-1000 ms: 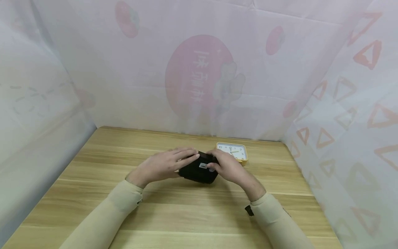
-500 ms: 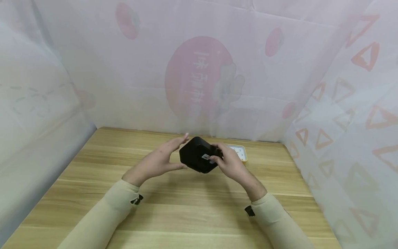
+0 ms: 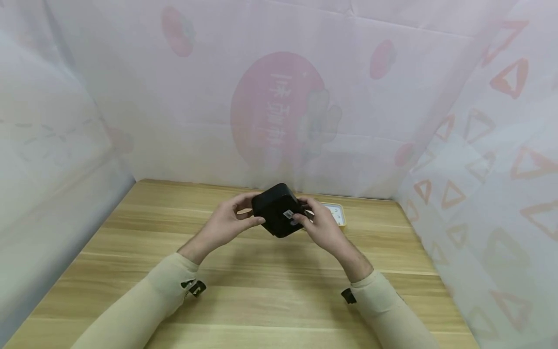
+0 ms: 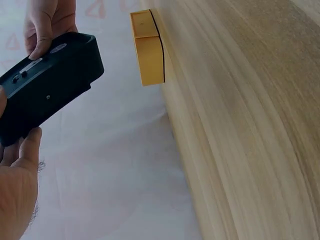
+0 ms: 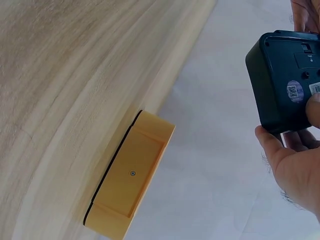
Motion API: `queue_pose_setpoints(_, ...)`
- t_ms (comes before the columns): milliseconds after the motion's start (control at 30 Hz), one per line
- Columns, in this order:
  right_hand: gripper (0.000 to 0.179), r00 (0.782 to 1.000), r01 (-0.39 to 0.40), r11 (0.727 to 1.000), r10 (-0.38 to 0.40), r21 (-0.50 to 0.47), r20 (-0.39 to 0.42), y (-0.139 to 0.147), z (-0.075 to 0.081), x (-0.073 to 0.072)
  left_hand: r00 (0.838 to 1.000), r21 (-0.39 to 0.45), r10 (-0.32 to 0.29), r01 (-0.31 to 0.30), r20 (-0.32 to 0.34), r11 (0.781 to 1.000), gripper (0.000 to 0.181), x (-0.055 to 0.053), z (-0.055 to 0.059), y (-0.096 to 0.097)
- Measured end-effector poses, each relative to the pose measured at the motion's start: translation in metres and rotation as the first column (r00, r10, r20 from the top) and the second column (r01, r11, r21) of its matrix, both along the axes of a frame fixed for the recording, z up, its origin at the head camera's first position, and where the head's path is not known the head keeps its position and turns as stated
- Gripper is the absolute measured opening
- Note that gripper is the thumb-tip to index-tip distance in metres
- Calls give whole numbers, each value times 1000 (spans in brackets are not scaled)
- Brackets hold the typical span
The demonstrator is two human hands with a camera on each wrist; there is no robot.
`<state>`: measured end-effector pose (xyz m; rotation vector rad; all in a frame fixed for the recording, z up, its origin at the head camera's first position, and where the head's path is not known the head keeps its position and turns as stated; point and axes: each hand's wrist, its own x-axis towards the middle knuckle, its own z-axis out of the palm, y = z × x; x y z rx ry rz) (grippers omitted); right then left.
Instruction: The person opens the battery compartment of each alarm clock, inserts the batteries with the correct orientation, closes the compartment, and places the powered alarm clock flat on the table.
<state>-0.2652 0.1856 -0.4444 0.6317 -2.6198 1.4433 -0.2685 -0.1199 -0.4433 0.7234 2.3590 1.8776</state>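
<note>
A black alarm clock is held tilted above the table, its back turned toward me and its face hidden. My left hand grips the left side, thumb in front and fingers behind. On the opposite side, my right hand pinches the clock with the thumb against the back, near the stickers. In the right wrist view, the back of the black clock has a battery cover, small knobs and a round sticker with a code. The left wrist view has its plain side with a screw.
Behind my right hand, a yellow clock with a white dial stands near the back edge of the wooden table. Printed cloth walls enclose the table at the back and both sides.
The black clock has risen off the table and been tipped. My left hand came away from its top and now holds its left side; the right hand has kept its grip.
</note>
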Motion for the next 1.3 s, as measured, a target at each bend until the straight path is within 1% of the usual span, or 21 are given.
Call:
queue_pose_setpoints(100, 49, 1000, -18, 1000, 18, -14, 5, 0, 0, 0, 999, 4, 7, -7, -37, 1000, 64, 1, 0, -1)
queue_pose_setpoints(167, 51, 1000, -24, 1000, 24, -17, 10, 0, 1, 0, 997, -14, 20, -21, -77, 1000, 64, 2, 0, -1)
queue_pose_setpoints(300, 55, 1000, -19, 1000, 19, -1, 19, 0, 3, 2, 985, -66, 46, -57, -168, 996, 64, 4, 1, -2)
queue_pose_setpoints(400, 57, 999, -12, 1000, 11, 15, 39, 1, 4, 3, 968, -100, 58, -84, -243, 991, 65, 5, 2, -3)
queue_pose_setpoints(467, 58, 998, -5, 1000, 3, 28, 59, 2, 4, 4, 949, -128, 58, -102, -310, 987, 66, 5, 1, -4)
queue_pose_setpoints(500, 58, 998, -4, 1000, 2, 31, 69, 3, 4, 4, 934, -148, 58, -117, -353, 982, 66, 5, 0, -5)
queue_pose_setpoints(533, 59, 997, -2, 999, -1, 37, 73, 3, 3, 4, 915, -168, 53, -130, -400, 977, 66, 5, -1, -5)
queue_pose_setpoints(567, 58, 997, 2, 999, -5, 41, 77, 4, 3, 4, 893, -189, 46, -145, -448, 971, 65, 5, -1, -6)
queue_pose_setpoints(600, 58, 997, 5, 999, -9, 50, 78, 4, 3, 3, 868, -209, 37, -161, -496, 965, 64, 5, -2, -6)
queue_pose_setpoints(700, 58, 997, 15, 997, -20, 73, 79, 4, 3, 3, 782, -259, 6, -213, -623, 942, 64, 5, -3, -7)
queue_pose_setpoints(733, 58, 996, 20, 996, -27, 82, 84, 4, 2, 3, 755, -269, -6, -227, -656, 936, 64, 6, -3, -7)
queue_pose_setpoints(833, 59, 991, 22, 997, -31, 74, 130, 4, 2, 4, 672, -299, -41, -273, -739, 914, 66, 7, -5, -6)
queue_pose_setpoints(900, 60, 984, 14, 999, -21, 39, 178, 4, 2, 4, 610, -309, -65, -304, -790, 901, 68, 8, -6, -5)
queue_pose_setpoints(967, 61, 971, 5, 1000, 0, -18, 240, 3, 1, 3, 549, -317, -92, -331, -831, 889, 68, 9, -8, -5)
queue_pose_setpoints(1033, 63, 952, -4, 996, 30, -87, 304, 2, 1, 2, 492, -322, -122, -346, -862, 881, 68, 9, -9, -4)
queue_pose_setpoints(1067, 64, 939, -5, 992, 47, -123, 342, 2, 1, 2, 466, -324, -137, -351, -874, 878, 68, 9, -10, -3)
queue_pose_setpoints(1133, 64, 911, -4, 983, 79, -183, 405, 1, 1, 1, 424, -337, -169, -359, -890, 871, 68, 9, -10, -2)
queue_pose_setpoints(1200, 65, 889, -4, 974, 107, -226, 445, -1, 2, 1, 388, -356, -206, -368, -898, 859, 68, 10, -11, -1)
queue_pose_setpoints(1300, 64, 864, 8, 963, 129, -268, 487, -2, 3, 1, 333, -391, -266, -395, -904, 831, 65, 11, -11, 1)
